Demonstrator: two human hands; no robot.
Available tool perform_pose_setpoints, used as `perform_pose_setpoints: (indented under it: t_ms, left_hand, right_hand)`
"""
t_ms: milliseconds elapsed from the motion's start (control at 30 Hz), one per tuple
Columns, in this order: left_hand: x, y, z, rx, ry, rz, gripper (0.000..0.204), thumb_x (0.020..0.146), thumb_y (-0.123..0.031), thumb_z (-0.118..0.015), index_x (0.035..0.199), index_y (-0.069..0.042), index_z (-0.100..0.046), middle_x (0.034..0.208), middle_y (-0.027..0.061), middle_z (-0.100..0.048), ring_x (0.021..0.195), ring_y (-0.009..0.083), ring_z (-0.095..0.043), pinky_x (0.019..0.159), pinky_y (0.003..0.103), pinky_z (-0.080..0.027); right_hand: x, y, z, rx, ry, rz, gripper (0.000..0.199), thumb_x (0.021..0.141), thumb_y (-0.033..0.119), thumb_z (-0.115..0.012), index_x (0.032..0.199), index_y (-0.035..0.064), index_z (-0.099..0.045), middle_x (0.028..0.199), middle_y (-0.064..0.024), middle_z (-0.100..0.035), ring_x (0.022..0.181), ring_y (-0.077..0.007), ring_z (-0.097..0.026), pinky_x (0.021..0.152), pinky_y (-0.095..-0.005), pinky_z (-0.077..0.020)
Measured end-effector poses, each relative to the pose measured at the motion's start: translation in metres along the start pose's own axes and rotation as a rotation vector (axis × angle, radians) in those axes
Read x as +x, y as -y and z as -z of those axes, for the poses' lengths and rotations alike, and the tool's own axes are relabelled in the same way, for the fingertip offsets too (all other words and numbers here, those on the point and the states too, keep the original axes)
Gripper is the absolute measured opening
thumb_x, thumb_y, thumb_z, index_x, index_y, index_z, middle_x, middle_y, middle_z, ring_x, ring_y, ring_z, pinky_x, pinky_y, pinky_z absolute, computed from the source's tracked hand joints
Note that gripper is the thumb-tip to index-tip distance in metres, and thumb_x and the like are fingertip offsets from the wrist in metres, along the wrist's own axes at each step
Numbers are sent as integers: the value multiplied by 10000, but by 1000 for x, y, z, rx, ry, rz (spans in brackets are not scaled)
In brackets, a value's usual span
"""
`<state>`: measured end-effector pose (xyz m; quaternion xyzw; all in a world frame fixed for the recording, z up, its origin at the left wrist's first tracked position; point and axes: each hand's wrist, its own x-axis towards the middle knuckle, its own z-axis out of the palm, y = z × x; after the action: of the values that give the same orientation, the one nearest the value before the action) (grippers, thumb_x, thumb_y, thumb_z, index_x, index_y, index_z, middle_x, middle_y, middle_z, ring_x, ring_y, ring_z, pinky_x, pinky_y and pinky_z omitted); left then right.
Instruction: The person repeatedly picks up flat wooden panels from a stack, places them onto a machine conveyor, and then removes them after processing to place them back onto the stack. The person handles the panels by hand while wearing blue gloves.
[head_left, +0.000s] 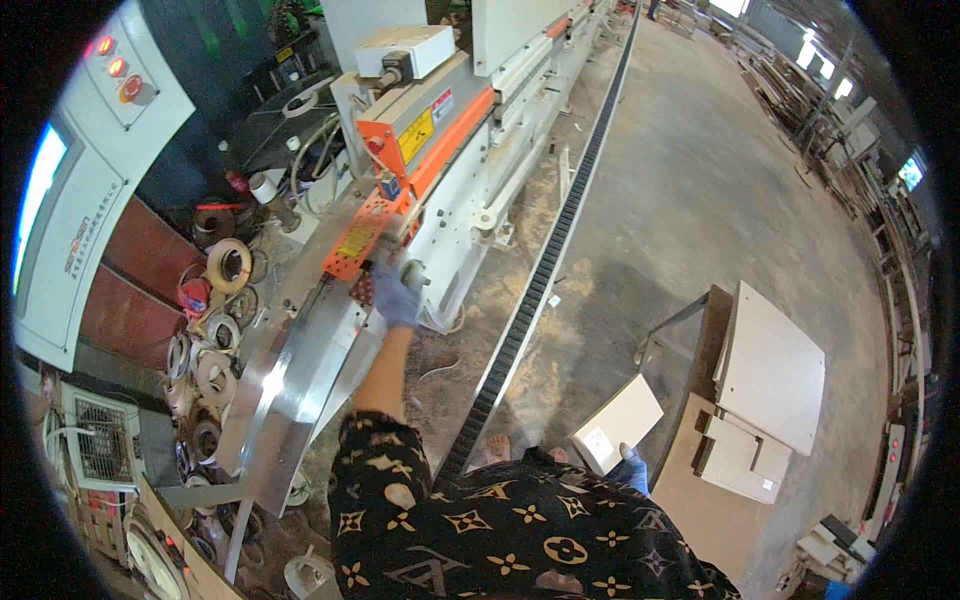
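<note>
My left hand (398,295), in a bluish glove, reaches out to the long machine. It is beside the perforated orange guard (362,238) and a grey knob-like part (414,272). Motion blur smears its fingers, so their grip cannot be made out. Low on the right, my right hand (630,470), gloved in blue, grips a white rectangular panel (620,420) by its near corner. The thumb lies on the panel's edge; the other fingers are hidden. A pale label is stuck on the panel's near end. The machine's shiny metal infeed table (290,400) slopes below my left hand.
White panels (770,370) lie on a brown board stand (690,480) at the right. A black roller track (545,270) runs along the floor beside the machine. Rolls of edge banding (228,265) are piled at the left, near a control cabinet (110,190).
</note>
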<state>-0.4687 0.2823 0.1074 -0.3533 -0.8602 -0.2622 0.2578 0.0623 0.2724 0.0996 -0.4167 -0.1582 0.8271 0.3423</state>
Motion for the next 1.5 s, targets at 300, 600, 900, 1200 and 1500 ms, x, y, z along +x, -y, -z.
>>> perform_pose_setpoints:
  t_ms: [300, 600, 900, 1200, 1500]
  left_hand:
    - [-194, -98, 115, -969, 800, 187, 903, 727, -286, -724, 1406, 4, -203, 1264, 214, -478, 1137, 279, -499, 948, 388, -419]
    - [-191, -57, 142, -1393, 592, 789, 406, 862, -237, -589, 1199, -35, -483, 1060, 73, -582, 858, 170, -586, 664, 305, -498]
    - [-103, 106, 97, -1266, 198, 1108, 434, 846, -299, -614, 1214, -118, -474, 1062, 43, -572, 844, 163, -567, 569, 297, -504]
    - [-86, 121, 99, 123, 126, 294, 572, 682, -316, -729, 1209, -186, -551, 1363, 159, -413, 1258, 296, -384, 1015, 377, -347]
    - [-53, 106, 79, 167, 173, 343, 475, 706, -348, -700, 1158, -236, -610, 1264, 118, -511, 1140, 280, -493, 933, 373, -422]
  right_hand:
    - [42, -14, -110, -238, 347, 75, 557, 837, 189, -605, 1314, 39, -361, 1213, -121, -503, 1109, -268, -515, 936, -417, -433]
    - [67, -67, -191, -498, 496, -138, 422, 882, 139, -581, 1268, 70, -426, 1034, -73, -568, 954, -206, -599, 797, -348, -539]
    - [74, -50, -142, -636, 423, -163, 322, 888, 156, -572, 1199, 86, -522, 1078, -64, -605, 970, -183, -589, 843, -341, -483]
    - [68, -37, -78, -472, 221, -194, 332, 907, 185, -555, 1216, 74, -506, 1079, -94, -615, 877, -204, -614, 772, -350, -520]
    - [75, -40, -42, -439, 172, -138, 327, 922, 180, -529, 1227, 69, -494, 1105, -95, -599, 857, -217, -615, 764, -368, -524]
